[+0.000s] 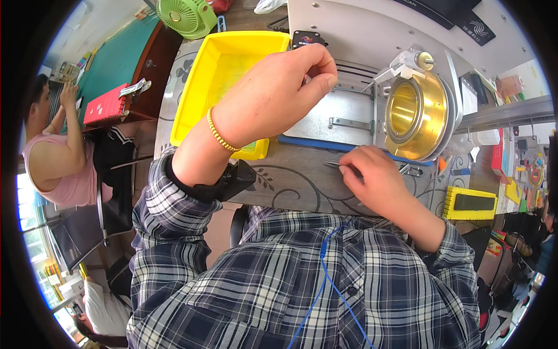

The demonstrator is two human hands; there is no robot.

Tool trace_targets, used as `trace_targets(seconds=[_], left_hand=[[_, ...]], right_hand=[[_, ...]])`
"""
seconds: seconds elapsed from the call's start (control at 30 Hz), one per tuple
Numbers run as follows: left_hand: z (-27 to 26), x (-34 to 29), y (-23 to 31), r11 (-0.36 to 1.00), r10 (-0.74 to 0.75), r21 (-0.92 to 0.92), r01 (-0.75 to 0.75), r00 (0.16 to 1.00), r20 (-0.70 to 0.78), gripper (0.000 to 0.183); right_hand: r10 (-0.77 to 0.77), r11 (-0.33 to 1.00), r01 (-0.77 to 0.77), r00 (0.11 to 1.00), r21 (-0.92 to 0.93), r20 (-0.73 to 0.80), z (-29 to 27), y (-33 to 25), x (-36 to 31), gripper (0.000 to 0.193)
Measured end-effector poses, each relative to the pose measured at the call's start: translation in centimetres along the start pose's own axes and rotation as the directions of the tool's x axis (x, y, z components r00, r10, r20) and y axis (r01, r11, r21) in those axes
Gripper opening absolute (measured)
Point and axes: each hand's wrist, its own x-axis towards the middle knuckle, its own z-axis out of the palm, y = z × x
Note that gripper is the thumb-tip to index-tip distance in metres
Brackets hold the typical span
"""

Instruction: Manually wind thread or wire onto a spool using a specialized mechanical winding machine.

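Note:
My left hand [290, 81] is raised over the right side of a yellow plastic bin [189, 87]. Its thumb and fingers curl toward each other, and whatever is between them, if anything, is too small to make out. Below and to the right, my right hand [375, 180] rests at the table's near edge. From its closed fingers sticks the tip of a slim, pointed metal tool [331, 164]; the rest is hidden. Ahead of both hands lies a machine's flat metal plate [343, 119] with a blue front edge. A brass-coloured ring-shaped drum [427, 116] stands to its right.
A green fan [186, 17] stands behind the bin. The machine's white panel [372, 29] rises at the back. At the right is a yellow-framed block [469, 203] with a dark centre. Another person in a pink top [64, 168] sits at the far left by a green-topped desk [119, 49].

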Motion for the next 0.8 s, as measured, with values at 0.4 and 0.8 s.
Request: trace_targets(seconds=[0.4,0.8], left_hand=[[0.4,-0.3,-1.1,0.981,-0.106,-0.175,0.086,0.988,-0.108,0.015],[0.8,-0.3,-1.7,0.936,-0.136,-0.338,0.095,0.985,-0.102,0.017]], right_hand=[[0.177,0.942,-0.186,0.983,0.280,0.056,-7.1,-6.9,3.9,0.020],[-0.049,0.985,0.025,0.989,-0.173,-0.141,-6.3,-6.8,6.7,0.016]])
